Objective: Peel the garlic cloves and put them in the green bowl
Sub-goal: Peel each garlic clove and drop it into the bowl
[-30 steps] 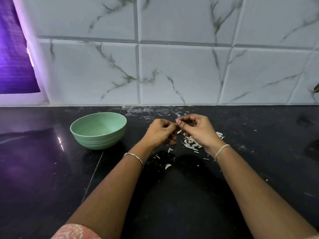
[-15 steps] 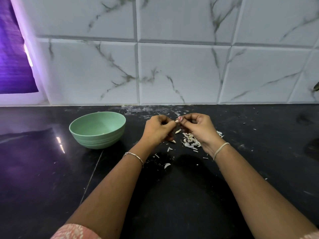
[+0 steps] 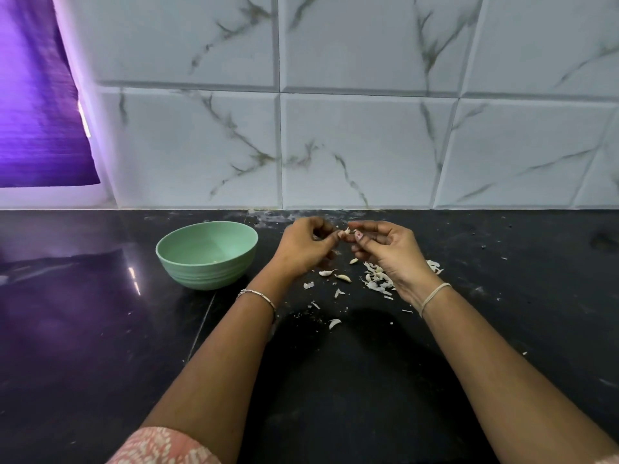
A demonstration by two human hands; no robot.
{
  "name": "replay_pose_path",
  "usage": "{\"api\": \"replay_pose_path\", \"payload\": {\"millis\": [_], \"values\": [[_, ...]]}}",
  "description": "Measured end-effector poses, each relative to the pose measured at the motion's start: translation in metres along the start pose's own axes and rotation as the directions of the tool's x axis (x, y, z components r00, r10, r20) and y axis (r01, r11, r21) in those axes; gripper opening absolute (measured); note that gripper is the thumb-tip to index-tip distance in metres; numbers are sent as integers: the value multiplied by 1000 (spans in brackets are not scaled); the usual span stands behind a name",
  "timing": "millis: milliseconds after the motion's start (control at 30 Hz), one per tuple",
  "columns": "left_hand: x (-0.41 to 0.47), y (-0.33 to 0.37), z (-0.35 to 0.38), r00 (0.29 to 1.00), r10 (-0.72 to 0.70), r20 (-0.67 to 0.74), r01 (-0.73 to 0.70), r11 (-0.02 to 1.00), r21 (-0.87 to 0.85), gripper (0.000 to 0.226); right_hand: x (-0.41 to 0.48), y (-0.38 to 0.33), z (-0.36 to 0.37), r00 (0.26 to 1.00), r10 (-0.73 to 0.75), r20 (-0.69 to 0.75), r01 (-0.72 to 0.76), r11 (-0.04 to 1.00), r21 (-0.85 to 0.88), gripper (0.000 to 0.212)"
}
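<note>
Left sleeve [image 3: 164,445]: pink cloth with a small white print.
Left wrist: thin silver bracelet [image 3: 256,295], segmented.
Right wrist: thin cream band [image 3: 434,293].
Right hand [image 3: 388,254]: thumbnail [image 3: 358,234] with pinkish polish.

Fairly bright and even, tinted purple from the curtain [image 3: 37,95] at left. Purple sheen and small white glare spots on the glossy black counter [image 3: 83,313]. Soft dark shadow low in the middle of it. Sharp at centre; tile lines of the wall [image 3: 368,145] bowed near the edges.
</note>
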State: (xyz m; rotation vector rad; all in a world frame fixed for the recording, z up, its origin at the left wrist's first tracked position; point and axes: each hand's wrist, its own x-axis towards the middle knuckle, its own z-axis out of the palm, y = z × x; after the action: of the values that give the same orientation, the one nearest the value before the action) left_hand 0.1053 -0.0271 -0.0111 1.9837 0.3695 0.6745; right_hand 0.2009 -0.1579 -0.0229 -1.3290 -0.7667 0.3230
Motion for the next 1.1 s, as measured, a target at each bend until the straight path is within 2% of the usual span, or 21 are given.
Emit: {"api": "replay_pose_path", "payload": {"millis": [67, 133, 200, 267, 367, 467, 600, 733, 800, 1000, 1100], "values": [[1, 5, -16, 997, 62, -53, -55, 990, 129, 10, -2, -1, 2, 999, -26, 21, 28, 996, -82, 23], [1, 8, -37, 978, 121, -168, -84, 974, 211, 12, -3, 1, 4, 997, -75, 35, 80, 972, -220, 25], [-1, 8, -58, 944, 159, -290, -74, 956, 283, 13, -3, 5, 5, 992, -111, 65, 127, 924, -360, 22], [-3, 3, -76, 926, 156, -343, -2, 913, 408, 14, -3, 10, 5, 989, -125, 77, 147, 864, -482, 16], [-9, -5, -97, 922, 40, -384, 197, 806, 558, 15, -2, 17, 4, 987, -130, 91, 158, 758, -632, 3], [-15, -13, -114, 911, -105, -399, 341, 736, 584, 10, -2, 22, 7, 979, -149, 140, 202, 603, -772, 8], [-19, -17, -123, 915, -210, -344, 383, 718, 581, 11, -2, 26, 18, 967, -86, 241, 255, 399, -881, 19], [-18, -23, -123, 916, -246, -318, 393, 711, 583, 12, -1, 27, 29, 967, -65, 247, 255, 234, -938, 26], [-16, -25, -124, 916, -246, -317, 392, 713, 581, 19, 0, 27, 32, 967, -73, 242, 252, 205, -946, 22], [-12, -25, -120, 920, -220, -325, 383, 685, 620, 17, 0, 27, 33, 965, -33, 261, 261, 230, -937, 7], [-12, -20, -114, 920, -169, -355, 372, 661, 651, 27, 1, 27, 33, 960, -57, 273, 277, 313, -908, 6]]}}
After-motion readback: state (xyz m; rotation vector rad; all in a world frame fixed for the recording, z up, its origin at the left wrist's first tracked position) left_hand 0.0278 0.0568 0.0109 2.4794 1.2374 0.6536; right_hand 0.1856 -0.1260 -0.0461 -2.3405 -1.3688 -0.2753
